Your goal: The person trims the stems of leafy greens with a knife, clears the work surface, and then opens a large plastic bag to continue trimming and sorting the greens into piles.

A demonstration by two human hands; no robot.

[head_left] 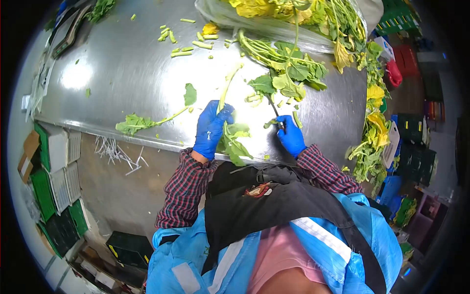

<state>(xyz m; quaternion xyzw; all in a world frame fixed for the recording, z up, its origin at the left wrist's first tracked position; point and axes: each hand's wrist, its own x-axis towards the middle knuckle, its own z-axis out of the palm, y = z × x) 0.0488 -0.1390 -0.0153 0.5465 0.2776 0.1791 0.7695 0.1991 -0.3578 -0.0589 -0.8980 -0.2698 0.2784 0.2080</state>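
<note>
My left hand (211, 130), in a blue glove, is closed around a leafy green stalk (228, 84). The pale cut end points away from me, and the leaves hang toward the table's near edge. In my blue-gloved right hand (292, 137) is a slim dark knife (273, 106), its blade pointing away from me. A small leaf scrap (270, 123) lies against the blade near my fingers. Beyond the knife lies a bunch of leafy stalks (298, 68). Left of my left hand, a single trimmed leaf stalk (142, 123) rests on the metal table (112, 93).
Short stem pieces (182, 53) are scattered at the far side. A clear plastic bag (313, 44) holds yellowing greens at the back. More leaves (374, 142) hang beyond the table's right edge. Green and white crates (58, 171) stand on the left, and white strips (117, 152) lie below.
</note>
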